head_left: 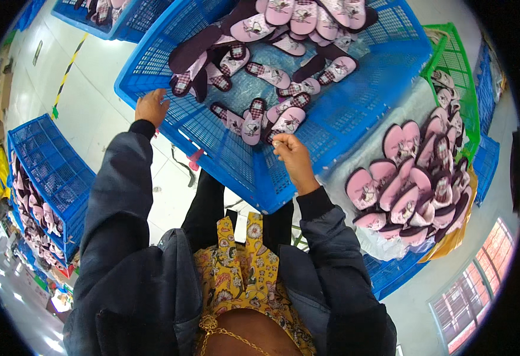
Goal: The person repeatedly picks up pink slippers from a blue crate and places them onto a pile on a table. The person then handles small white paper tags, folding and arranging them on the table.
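Observation:
A large blue plastic basket [355, 133] stands in front of me, lined with clear plastic film and holding loose pink slippers with dark edges and checked insides. My left hand [152, 108] is at its near left rim, with the fingers bent over the edge. At the near side, my right hand [294, 159] has thumb and fingers closed at the dark checked end of a pink slipper [288, 120]. Beside that one lie another slipper [251, 129] and a few more. A larger heap of slippers [304, 18] fills the far side of the basket.
To the right, a pile of pink slippers [411, 190] rests on plastic film, beside a green basket [459, 56]. Another blue basket [55, 163] with slippers stands at the left. A further blue basket [130, 24] is at the far left, near yellow-black floor tape [70, 65].

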Available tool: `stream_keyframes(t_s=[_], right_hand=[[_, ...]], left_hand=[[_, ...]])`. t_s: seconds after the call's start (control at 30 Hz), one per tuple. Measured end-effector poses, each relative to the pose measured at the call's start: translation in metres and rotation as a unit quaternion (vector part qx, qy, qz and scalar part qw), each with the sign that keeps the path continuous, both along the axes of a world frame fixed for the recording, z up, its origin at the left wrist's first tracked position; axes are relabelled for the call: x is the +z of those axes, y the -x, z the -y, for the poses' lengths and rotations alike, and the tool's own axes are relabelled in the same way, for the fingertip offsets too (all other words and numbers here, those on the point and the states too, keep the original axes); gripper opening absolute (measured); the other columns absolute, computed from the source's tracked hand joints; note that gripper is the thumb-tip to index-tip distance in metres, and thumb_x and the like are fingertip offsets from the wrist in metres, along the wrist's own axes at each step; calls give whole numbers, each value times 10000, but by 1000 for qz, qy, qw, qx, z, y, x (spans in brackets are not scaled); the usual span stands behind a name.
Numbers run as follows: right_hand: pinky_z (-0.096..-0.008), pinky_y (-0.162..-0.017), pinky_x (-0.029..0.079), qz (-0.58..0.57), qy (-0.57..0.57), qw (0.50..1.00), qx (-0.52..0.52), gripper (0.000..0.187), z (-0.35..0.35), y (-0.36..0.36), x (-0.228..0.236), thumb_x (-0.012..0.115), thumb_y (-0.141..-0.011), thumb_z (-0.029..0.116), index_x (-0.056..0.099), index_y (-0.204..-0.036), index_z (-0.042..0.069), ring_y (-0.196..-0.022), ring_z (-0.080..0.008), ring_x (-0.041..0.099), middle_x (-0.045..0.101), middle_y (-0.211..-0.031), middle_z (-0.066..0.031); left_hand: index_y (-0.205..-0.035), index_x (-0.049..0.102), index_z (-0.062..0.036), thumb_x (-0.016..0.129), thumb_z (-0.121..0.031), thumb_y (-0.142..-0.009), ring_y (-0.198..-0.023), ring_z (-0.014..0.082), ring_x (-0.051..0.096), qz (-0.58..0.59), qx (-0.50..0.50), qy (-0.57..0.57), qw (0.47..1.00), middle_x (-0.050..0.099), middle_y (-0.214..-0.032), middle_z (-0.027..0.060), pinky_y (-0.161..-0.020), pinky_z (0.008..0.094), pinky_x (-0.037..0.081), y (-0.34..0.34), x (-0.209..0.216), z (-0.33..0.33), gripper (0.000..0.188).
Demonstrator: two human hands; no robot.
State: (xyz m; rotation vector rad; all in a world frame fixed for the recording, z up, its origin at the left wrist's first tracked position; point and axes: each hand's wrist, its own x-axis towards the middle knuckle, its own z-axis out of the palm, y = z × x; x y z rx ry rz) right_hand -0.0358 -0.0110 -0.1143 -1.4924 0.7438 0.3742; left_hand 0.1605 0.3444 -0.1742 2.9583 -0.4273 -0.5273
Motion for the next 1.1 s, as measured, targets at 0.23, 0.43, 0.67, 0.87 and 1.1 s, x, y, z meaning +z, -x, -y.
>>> stream_keyframes(t_s=[0.23, 0.43, 0.67, 0.87, 1.1], right_hand=[[-304, -608, 473, -23, 24, 997, 65, 168, -23, -54, -157, 603, -866, 177, 630, -946, 31, -681, -155, 607, 644, -780, -70], [-361, -718, 498, 7, 170, 972, 164, 197, -41, -110, -307, 611, -842, 253, 637, -891, 64, -791, -277, 648, 666, -840, -122], [-427, -894, 455, 53, 237, 942, 230, 474, -95, -172, -482, 659, -803, 277, 545, -1189, 28, -1065, -355, 568, 610, -1122, -200], [-437, -919, 440, -47, 229, 946, 225, 534, -143, -212, -500, 664, -795, 220, 480, -1255, 20, -1084, -395, 544, 566, -1174, -241], [-425, -899, 444, 55, 172, 953, 243, 443, -95, -178, -503, 633, -838, 246, 534, -1211, 28, -1063, -382, 548, 586, -1134, -232]], left_hand=[[-1075, 619, -109, 571, -274, -879, -901, 301, 639, 20, 34, 10, 999, 667, -1009, 108, -767, 378, 508, -61, -9, -31, 261], [-947, 649, -66, 614, -211, -879, -740, 236, 652, 79, 86, 116, 986, 667, -851, 116, -673, 313, 507, -57, -12, -33, 164], [-997, 617, 6, 587, -95, -906, -780, 104, 589, 18, 112, 130, 985, 643, -868, 65, -708, 235, 482, -59, -16, -31, 139], [-978, 613, 15, 572, -62, -903, -786, 109, 595, -6, 119, 90, 989, 642, -861, 63, -719, 233, 473, -60, -15, -30, 116], [-957, 615, 12, 588, -68, -891, -738, 134, 604, 6, 75, 79, 994, 645, -847, 92, -681, 249, 476, -63, -12, -28, 107]])
